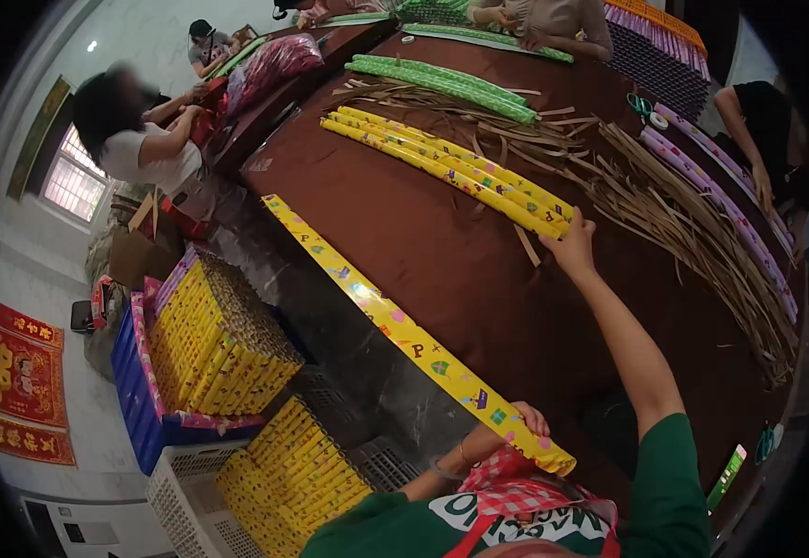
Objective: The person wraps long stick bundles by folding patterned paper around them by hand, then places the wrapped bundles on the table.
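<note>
Left hand (532, 418): your fingers hold near end of long, glossy yellow printed tube (395, 325). Right hand (573, 247): fingers touch yellow printed tube row (451, 167), beyond left; grip unclear. Likely step: tube handling; next demands steady support.

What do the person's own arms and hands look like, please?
The sleeves are dark green, the right one ending near the elbow. The left hand and right hand are ungloved. The left wrist wears what look like a thin band and a pale bangle.
</note>
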Demonstrator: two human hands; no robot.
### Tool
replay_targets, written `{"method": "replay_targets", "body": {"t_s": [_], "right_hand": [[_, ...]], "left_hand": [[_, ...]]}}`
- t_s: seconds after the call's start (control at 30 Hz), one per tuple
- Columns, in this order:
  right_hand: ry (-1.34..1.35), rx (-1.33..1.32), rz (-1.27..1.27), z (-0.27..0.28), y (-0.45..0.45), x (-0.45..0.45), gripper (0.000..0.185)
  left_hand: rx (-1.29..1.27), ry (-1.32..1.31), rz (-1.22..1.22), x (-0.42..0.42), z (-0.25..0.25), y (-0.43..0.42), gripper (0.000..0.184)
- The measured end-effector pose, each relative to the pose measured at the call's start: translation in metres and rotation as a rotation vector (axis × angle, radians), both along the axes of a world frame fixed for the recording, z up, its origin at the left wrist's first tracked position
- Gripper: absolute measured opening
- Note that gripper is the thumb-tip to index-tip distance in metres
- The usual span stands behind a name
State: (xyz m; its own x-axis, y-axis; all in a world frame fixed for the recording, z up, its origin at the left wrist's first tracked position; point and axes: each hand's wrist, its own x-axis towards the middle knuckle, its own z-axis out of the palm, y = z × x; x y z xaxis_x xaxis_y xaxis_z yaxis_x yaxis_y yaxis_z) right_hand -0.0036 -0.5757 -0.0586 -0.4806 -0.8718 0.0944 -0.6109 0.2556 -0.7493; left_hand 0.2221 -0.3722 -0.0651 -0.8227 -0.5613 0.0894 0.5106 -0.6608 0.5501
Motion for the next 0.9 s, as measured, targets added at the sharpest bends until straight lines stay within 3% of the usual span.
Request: {"method": "replay_targets", "body": {"t_s": [0.17,0.23,0.33,0.4,0.43,0.47,0.53,0.57,0.77,0.9], "right_hand": [[-0.057,0.027,-0.046,0.008,-0.034,0.022,0.088],[-0.050,0.049,-0.018,0.008,-0.048,0.025,0.090],[-0.048,0.190,0.045,0.026,-0.047,0.023,0.095],[-0.106,0.128,0.127,0.023,-0.037,0.005,0.088],[0.030,0.084,0.143,0.028,-0.024,-0.001,0.081],[-0.107,0.044,0.176,0.043,0.000,-0.005,0.063],[-0.388,0.189,0.434,0.086,0.056,-0.018,0.046],[-0.375,0.118,0.467,0.100,0.089,-0.017,0.037],[-0.738,0.370,0.532,0.128,0.239,-0.036,0.035],[-0.678,0.413,0.585,0.131,0.282,-0.050,0.036]], "left_hand": [[0.063,0.012,0.046,0.001,0.011,-0.002,0.034],[0.084,0.061,0.049,-0.002,0.018,-0.002,0.020],[0.108,0.077,0.075,-0.013,0.023,-0.002,0.021],[0.057,0.048,0.092,-0.017,0.025,-0.011,0.024],[-0.020,0.085,0.120,-0.021,0.028,-0.016,0.024],[-0.008,0.086,0.127,-0.023,0.037,-0.020,0.023],[-0.016,0.087,0.109,-0.027,0.033,-0.030,0.022],[-0.027,0.121,0.092,-0.033,0.033,-0.036,0.021],[-0.124,0.297,0.003,-0.080,0.042,-0.031,0.018],[-0.071,0.342,-0.152,-0.111,0.038,-0.021,0.019]]}}
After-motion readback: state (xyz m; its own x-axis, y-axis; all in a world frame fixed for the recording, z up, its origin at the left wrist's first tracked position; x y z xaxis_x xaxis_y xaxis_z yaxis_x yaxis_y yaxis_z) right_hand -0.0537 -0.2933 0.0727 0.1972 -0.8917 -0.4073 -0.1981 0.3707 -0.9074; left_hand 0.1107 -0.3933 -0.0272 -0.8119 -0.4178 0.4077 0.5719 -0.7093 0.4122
